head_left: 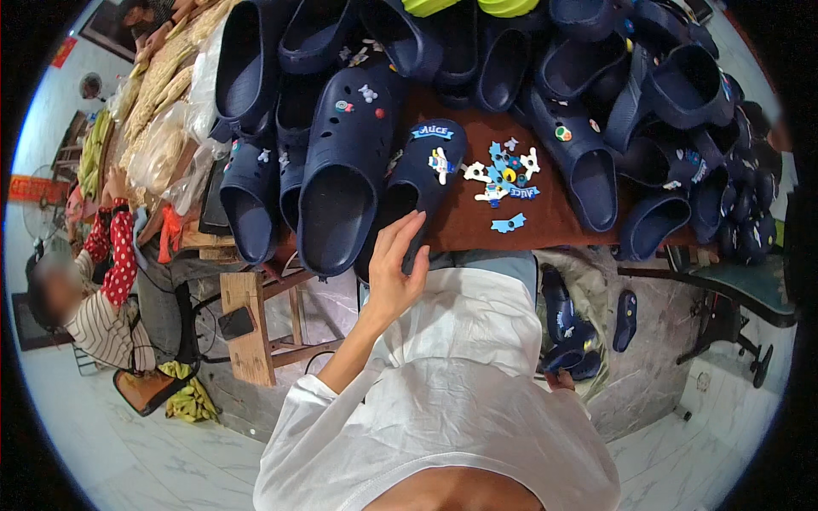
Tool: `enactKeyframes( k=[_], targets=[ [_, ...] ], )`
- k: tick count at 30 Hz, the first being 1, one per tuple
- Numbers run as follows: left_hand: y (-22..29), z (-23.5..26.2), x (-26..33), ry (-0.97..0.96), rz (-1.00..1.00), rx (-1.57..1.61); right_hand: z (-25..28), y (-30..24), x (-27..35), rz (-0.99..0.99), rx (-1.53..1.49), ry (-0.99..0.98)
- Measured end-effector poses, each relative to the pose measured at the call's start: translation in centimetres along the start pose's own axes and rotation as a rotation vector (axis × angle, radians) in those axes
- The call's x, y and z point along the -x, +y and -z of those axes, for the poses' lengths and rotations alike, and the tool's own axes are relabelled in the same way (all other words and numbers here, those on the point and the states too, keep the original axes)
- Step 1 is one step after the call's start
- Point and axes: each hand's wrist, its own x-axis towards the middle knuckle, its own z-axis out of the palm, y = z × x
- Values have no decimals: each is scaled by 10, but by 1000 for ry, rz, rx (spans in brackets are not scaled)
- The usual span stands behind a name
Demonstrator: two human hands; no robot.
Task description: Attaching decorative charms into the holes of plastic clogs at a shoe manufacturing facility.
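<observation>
My left hand (397, 266) is open, its fingers stretched out over the heel end of a navy clog (417, 185); I cannot tell whether it touches. A blue ribbon-shaped charm and a white character charm sit on that clog's upper. To its right, a small heap of blue, white and yellow shoe charms (509, 176) lies on brown cloth, with one blue charm (509, 223) apart near the edge. My right hand (561, 381) reaches low at my right side, beside navy clogs (573, 330) in an open sack. Its fingers are mostly hidden.
Many navy clogs (341, 204) crowd the brown-covered table (456, 226), several with charms. Lime-green footwear (509, 7) shows at the far edge. At left are a wooden stool (247, 332) with a phone (236, 322) and a seated person (111, 289). A single clog (625, 321) lies right of the sack.
</observation>
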Motion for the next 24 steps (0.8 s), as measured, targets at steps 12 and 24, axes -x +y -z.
enactKeyframes(
  k=[12,24],
  targets=[
    [-26,-21,-12,13,179,53,-158,-41,53,230,709,31],
    [-39,-43,-57,57,574,516,-448,-7,345,1656,1028,-849]
  ],
)
